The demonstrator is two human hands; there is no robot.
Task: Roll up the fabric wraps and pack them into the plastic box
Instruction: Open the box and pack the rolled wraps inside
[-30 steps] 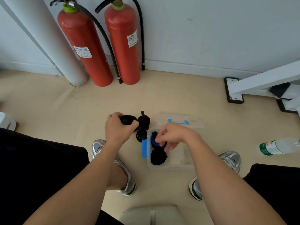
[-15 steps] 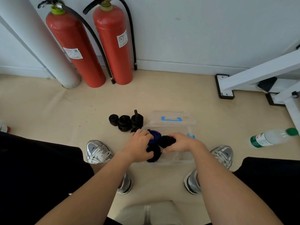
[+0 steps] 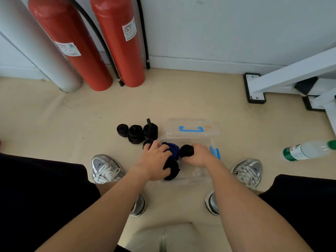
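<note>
Sitting low in the centre of the frame: a clear plastic box (image 3: 200, 176) on the beige floor (image 3: 54, 120), between 2 silver sneakers, 1 at lower left (image 3: 104, 169) and 1 at lower right (image 3: 249, 171), the logos on them too small to read with certainty. Reaching into the box from the lower left: the left hand (image 3: 156, 161), fingers curled over a blue rolled wrap (image 3: 174, 149) and covering part of a black rolled wrap (image 3: 172, 170) just below it, both inside the box. Coming in from the lower right: the right hand (image 3: 198, 155), closing around another black roll (image 3: 186, 150) at the box's upper middle, touching the blue one. Lying just above the box: its clear lid (image 3: 192, 124) bearing a blue bracket-shaped handle. Clipping the box's right edge: a blue latch (image 3: 216, 152). Waiting on the floor at centre left of the box: 3 black rolled wraps (image 3: 135, 132) in a row, a fourth (image 3: 148, 143) half hidden by the left hand. Leaning in the upper left: 2 red fire extinguishers (image 3: 116, 44) with white labels, print too blurred to read, beside a grey pipe (image 3: 45, 57). Lying at the right edge: a plastic bottle (image 3: 307, 150) with a green-and-white label, writing unreadable. Standing in the upper right: a white metal frame (image 3: 291, 73).
</note>
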